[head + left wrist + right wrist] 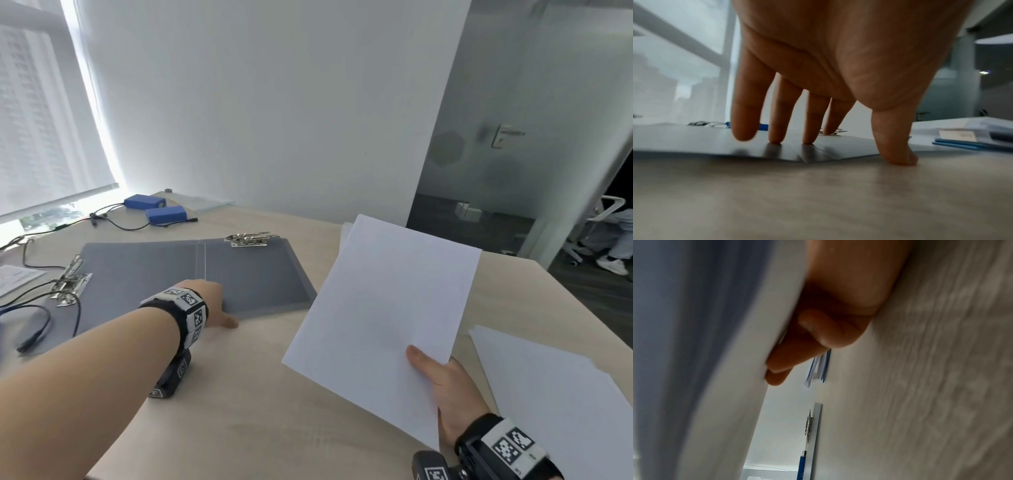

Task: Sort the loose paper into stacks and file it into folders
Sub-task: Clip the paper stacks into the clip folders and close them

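Right hand (448, 394), low in the head view, pinches a sheaf of white paper (383, 308) by its near corner, thumb on top, held tilted above the table (257, 394). Left hand (209, 301) lies flat, straight fingers (774, 113) on the open grey folder (246, 274); the thumb seems to touch the table. More paper (561, 404) lies at right.

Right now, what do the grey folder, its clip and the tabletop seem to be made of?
Grey folder: likely plastic, smooth with a dull sheen that reflects the fingers. Clip: shiny silver metal. Table: pale wood-grain surface, probably laminate.
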Tool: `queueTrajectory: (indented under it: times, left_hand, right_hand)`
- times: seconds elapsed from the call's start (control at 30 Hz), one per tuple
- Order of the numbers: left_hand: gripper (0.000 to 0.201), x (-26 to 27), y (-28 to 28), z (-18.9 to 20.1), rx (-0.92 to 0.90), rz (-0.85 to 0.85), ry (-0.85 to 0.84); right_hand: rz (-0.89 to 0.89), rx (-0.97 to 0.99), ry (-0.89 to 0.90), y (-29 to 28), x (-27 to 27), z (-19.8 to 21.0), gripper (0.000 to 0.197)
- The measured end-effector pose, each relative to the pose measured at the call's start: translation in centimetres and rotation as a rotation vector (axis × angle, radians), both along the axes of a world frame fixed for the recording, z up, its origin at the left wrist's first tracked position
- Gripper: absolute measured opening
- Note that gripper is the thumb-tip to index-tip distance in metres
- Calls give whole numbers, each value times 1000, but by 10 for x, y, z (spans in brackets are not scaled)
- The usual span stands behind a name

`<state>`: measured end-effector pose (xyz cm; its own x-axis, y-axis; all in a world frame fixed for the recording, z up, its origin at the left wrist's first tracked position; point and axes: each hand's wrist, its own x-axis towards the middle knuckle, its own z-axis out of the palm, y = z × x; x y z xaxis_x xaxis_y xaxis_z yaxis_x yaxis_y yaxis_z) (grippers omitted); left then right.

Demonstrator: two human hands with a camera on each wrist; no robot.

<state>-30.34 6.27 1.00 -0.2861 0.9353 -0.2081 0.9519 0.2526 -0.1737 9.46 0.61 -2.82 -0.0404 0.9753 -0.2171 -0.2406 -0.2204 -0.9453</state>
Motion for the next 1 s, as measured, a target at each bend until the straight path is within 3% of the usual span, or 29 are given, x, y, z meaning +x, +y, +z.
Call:
queueTrajectory:
  times: [0.13, 0.3, 0.47, 0.67, 0.8, 0.83, 0.87, 0.9, 0.97, 1.0]
  left_hand:
    - [57, 7, -8, 2, -30, -128, 98]
    - [35, 15, -18, 11, 80, -162, 61]
    - [31, 27, -28, 24, 288, -138, -105]
    - [32, 86, -60, 36, 528, -209, -327]
    - [22, 146, -69, 35, 387, -319, -427]
    - [20, 157, -66, 29, 327, -306, -495]
    - [22, 166, -65, 21, 259, -247, -702]
    - [25, 173, -63, 13, 261, -203, -933]
    - [8, 196, -61, -4, 324, -146, -1195]
    - [11, 209, -65, -8, 318, -141, -1333]
  right_hand:
    - [1, 4, 22, -3, -5, 3, 28]
    - [-6, 43, 23, -9, -3, 11, 29]
    - [-12, 122, 46, -20, 9, 26, 32]
    - [10, 231, 124, -37, 26, 54, 40]
    - [14, 291, 138, -48, 39, 73, 35]
    - [16, 304, 143, -51, 41, 76, 35]
    - [18, 315, 148, -53, 43, 79, 35]
    - [15, 322, 151, -55, 46, 80, 35]
    - [7, 330, 147, -60, 53, 83, 36]
    - [0, 332, 137, -62, 56, 84, 36]
